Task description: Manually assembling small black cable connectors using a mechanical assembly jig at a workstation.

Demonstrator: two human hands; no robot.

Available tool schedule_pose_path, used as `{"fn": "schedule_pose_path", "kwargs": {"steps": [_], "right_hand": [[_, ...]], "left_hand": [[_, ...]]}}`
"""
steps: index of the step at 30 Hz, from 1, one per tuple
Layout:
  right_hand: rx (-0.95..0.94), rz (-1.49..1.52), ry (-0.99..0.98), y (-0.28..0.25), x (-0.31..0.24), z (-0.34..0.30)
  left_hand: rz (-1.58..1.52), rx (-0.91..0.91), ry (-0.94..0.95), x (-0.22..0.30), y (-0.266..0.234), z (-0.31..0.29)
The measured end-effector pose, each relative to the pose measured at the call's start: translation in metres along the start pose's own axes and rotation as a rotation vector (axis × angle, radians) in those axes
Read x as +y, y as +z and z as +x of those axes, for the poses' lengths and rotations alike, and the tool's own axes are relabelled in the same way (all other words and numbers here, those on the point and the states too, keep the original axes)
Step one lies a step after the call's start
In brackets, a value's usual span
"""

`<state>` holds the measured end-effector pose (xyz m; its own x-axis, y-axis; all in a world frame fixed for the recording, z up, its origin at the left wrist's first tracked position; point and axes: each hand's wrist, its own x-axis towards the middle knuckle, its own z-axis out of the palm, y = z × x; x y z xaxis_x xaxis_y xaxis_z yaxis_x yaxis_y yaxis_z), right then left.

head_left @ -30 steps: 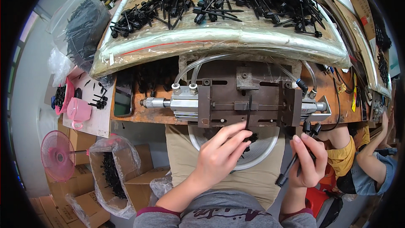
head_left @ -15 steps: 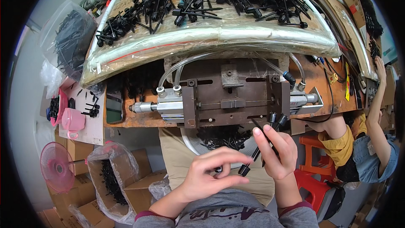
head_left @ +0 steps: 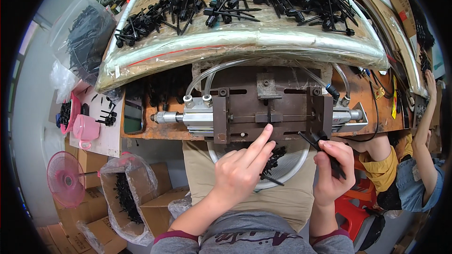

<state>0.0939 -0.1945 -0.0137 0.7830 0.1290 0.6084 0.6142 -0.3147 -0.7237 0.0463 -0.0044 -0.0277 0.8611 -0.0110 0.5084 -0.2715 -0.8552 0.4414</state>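
My left hand (head_left: 242, 169) reaches forward over the metal fixture's front edge, index and middle fingers stretched out. Its index fingertip is at a small steel block (head_left: 278, 118) mid-fixture, where a thin black plastic stem (head_left: 269, 106) lies across the block. Under that hand a black rod (head_left: 273, 180) sticks out; whether the palm holds it or it lies on the basket I cannot tell. My right hand (head_left: 333, 169) is closed around several black plastic stemmed pieces (head_left: 335, 163), right of the fixture's front. A white basket (head_left: 301, 162) of similar black pieces rests on my lap, partly hidden.
The brown metal fixture (head_left: 245, 77) has air cylinders (head_left: 197, 121) on both sides, with clear hoses. Behind it a plastic-wrapped cardboard tray (head_left: 188, 51) bears many black pieces. At left are a pink cup (head_left: 86, 128) and pink fan (head_left: 66, 178). Another person's arm (head_left: 420, 131) is at right.
My left hand has moved forward from beside the right hand to the fixture's block, where a black stem now lies. My right hand has shifted right with its pieces. The view has shifted slightly.
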Motion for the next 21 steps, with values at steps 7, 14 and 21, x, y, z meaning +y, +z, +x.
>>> {"fn": "schedule_pose_path", "kwargs": {"steps": [7,14,21], "right_hand": [[0.070,0.518,0.380,-0.002,-0.008,-0.002],[-0.007,0.918,0.593,-0.008,-0.011,0.007],[-0.106,1.245,0.823,-0.006,-0.013,0.006]], "left_hand": [[0.127,-0.092,0.028,0.000,-0.002,0.013],[0.087,-0.105,0.005,0.000,-0.002,0.014],[-0.286,-0.078,-0.084,0.006,-0.006,0.014]]}}
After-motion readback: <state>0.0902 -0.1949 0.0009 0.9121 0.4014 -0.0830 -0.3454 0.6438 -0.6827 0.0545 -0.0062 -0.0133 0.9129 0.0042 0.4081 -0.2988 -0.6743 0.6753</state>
